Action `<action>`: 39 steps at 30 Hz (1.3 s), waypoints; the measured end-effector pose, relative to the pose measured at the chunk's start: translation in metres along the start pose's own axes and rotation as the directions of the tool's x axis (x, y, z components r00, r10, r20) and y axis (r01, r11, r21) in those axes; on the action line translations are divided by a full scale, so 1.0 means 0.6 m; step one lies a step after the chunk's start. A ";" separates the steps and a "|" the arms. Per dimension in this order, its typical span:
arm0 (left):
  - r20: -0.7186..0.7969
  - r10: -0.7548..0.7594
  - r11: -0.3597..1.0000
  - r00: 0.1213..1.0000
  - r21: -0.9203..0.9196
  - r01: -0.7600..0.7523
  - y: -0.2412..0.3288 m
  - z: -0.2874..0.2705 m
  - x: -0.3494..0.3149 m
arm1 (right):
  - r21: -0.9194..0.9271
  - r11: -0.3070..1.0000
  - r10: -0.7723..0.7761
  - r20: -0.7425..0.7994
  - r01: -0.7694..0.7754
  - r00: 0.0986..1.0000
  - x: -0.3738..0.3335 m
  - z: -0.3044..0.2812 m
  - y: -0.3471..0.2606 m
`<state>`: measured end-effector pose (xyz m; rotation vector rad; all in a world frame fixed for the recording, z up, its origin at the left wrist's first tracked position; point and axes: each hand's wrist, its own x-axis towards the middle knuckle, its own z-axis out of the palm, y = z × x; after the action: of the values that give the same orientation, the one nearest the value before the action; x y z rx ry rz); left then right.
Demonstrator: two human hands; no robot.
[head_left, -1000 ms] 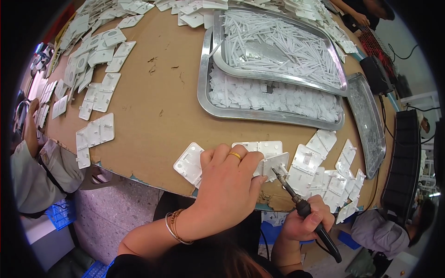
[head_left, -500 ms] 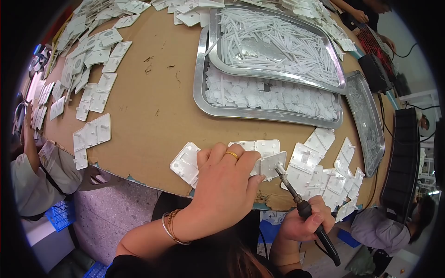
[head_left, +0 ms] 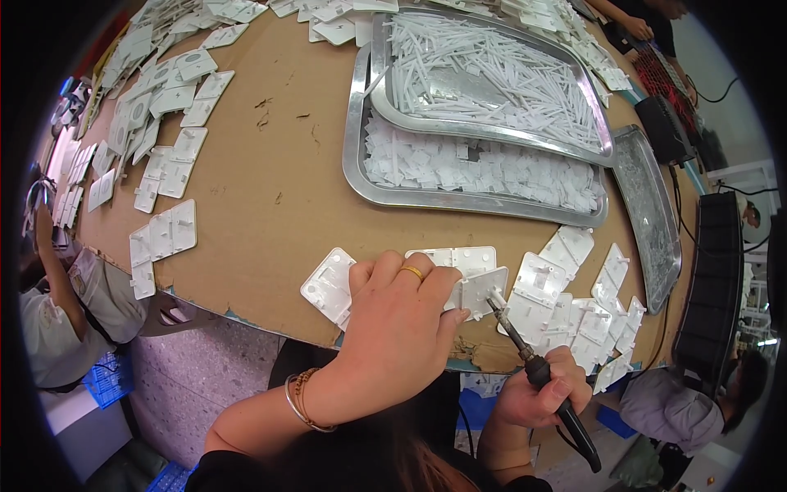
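Observation:
My left hand (head_left: 399, 310) is closed on a white plastic plate (head_left: 485, 289) near the table's front edge, its thumb and fingers pinching the plate's left side. My right hand (head_left: 544, 389) is wrapped round the black handle of a soldering iron (head_left: 539, 369). The iron's metal tip meets a small raised post on the plate. Behind the held plate lies another white plate (head_left: 475, 258), partly covered by my left fingers. To the left of that hand rests one more white plate (head_left: 328, 285), its lower part hidden.
Two stacked metal trays (head_left: 354, 168) hold thin white strips above and small clear pieces below. A narrow metal tray (head_left: 656, 238) stands at right. White plates (head_left: 537, 283) lie to the right, with more (head_left: 168, 168) at left. Other people (head_left: 61, 316) sit round the table.
My hands, the plate and the soldering iron stay practically in place. At the far left, another person's arm has shifted slightly.

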<state>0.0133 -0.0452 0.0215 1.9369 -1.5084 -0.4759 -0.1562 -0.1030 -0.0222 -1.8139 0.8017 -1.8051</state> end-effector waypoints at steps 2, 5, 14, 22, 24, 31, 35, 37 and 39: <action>-0.004 0.010 1.000 1.000 0.007 -0.009 -0.001 0.000 -0.001 | 0.001 1.000 0.013 0.006 -0.013 1.000 0.000 -0.001 -0.001; 0.005 0.013 1.000 1.000 0.018 -0.013 -0.004 0.000 -0.001 | 0.063 0.996 0.059 0.001 -0.059 0.998 0.000 -0.003 -0.006; -0.008 0.014 1.000 1.000 0.009 -0.014 0.000 0.000 0.000 | 0.122 0.989 0.066 0.135 -0.083 0.989 -0.002 -0.014 -0.010; -0.008 0.014 1.000 1.000 0.019 -0.014 0.001 -0.001 0.000 | 0.092 0.993 0.063 0.171 -0.080 0.983 -0.001 -0.015 -0.011; -0.010 0.014 1.000 1.000 0.018 -0.014 0.000 0.000 0.000 | 0.097 0.992 0.062 0.169 -0.079 0.984 -0.002 -0.015 -0.011; -0.005 0.010 1.000 1.000 0.016 -0.010 0.002 -0.001 0.001 | 0.101 0.991 0.063 0.186 -0.082 0.981 -0.002 -0.018 -0.010; -0.006 0.008 1.000 1.000 0.018 -0.008 0.003 -0.001 0.001 | 0.102 0.992 0.062 0.144 -0.077 0.988 -0.001 -0.012 -0.009; 0.001 0.043 0.995 0.999 0.095 -0.043 0.007 -0.004 0.003 | 0.108 0.992 0.056 0.084 -0.065 0.995 0.003 -0.007 -0.006; -0.011 0.084 0.974 0.996 0.212 -0.080 0.020 -0.003 0.001 | 0.308 0.932 0.245 -0.150 -0.190 0.958 0.010 -0.006 -0.003</action>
<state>0.0060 -0.0471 0.0308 2.0219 -1.6768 -0.2682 -0.1601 -0.1056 -0.0167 -1.3309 0.7277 -1.8518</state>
